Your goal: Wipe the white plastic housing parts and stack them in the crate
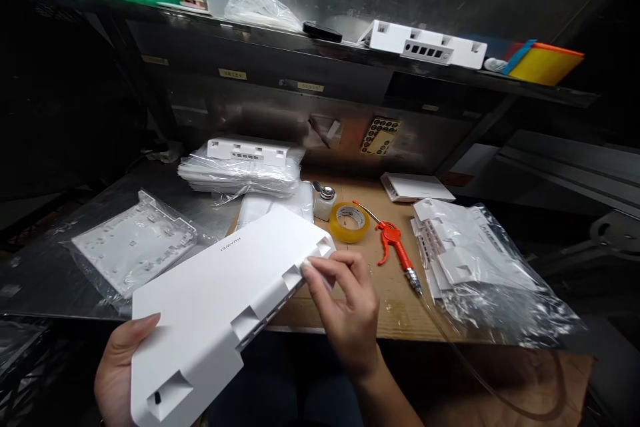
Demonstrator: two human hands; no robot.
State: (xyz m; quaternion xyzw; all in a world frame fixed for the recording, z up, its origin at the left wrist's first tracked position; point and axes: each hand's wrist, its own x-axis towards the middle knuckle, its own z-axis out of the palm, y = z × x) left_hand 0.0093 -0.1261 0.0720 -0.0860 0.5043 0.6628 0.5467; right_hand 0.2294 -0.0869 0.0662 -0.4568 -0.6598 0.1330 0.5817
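Note:
A white plastic router housing (220, 280) marked HUAWEI is held tilted in front of me, over the table's front edge. My left hand (123, 363) grips its lower left end, thumb on the top face and the other fingers hidden beneath. Square notches run along the side facing me, and a small black spot shows in the lowest one. My right hand (347, 303) is closed in a pinch at the housing's right edge, beside a notch. Something white shows at those fingertips, too hidden to name.
A red air blow gun (395, 243), yellow tape roll (350, 222) and pump bottle (325, 203) lie on cardboard (360, 317). Bagged white housings (470, 253) sit right, another bagged part (135, 243) left. Stacked plastic bags (240, 177) lie behind. A shelf (280, 33) overhangs the back.

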